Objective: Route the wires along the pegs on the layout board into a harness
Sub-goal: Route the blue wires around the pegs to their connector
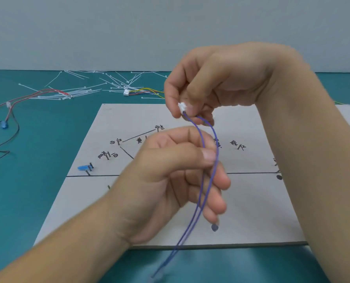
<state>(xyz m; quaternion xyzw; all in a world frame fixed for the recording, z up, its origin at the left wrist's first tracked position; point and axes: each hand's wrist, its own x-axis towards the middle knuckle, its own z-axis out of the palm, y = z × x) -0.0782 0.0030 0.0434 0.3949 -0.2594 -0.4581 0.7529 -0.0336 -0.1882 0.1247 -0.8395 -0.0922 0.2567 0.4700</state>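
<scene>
My right hand (217,82) is raised above the layout board (251,211) and pinches a small white connector (182,108). Two blue wires (198,201) hang from the connector as a doubled strand toward me. My left hand (176,176) is just below, thumb and curled fingers closed around the strands partway down. The board is grey cardboard with drawn black lines, handwritten labels and thin dark pegs (108,155). A blue connector (84,167) sits at pegs by its left edge.
A teal mat (27,190) covers the table. White cable ties (113,82) lie scattered at the back. A red and black harness with a blue plug (4,125) lies at far left. A yellow-red wire bundle with a white connector (126,92) lies behind the board.
</scene>
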